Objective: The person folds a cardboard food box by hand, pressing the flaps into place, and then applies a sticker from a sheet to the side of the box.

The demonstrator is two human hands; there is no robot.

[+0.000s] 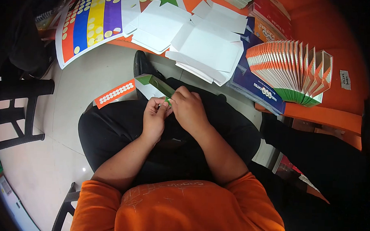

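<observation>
Above my lap, my left hand [154, 119] and my right hand [188, 109] meet at the near corner of a small folded carton [166, 87], green on its visible edge and white inside. The left thumb and fingers pinch a small green flap of it. Against its green side my right fingers are closed, partly hiding it. Left of the carton, an orange strip with rows of white round stickers [117, 93] lies by my knee.
An orange table [311, 116] bears unfolded white cartons [212, 45], a fanned row of orange-and-green folded cartons [284, 66], a blue printed sheet [255, 91] and a striped sheet with round stickers [80, 30]. Black stools [20, 109] stand at left. A dark-clothed leg [306, 148] is at right.
</observation>
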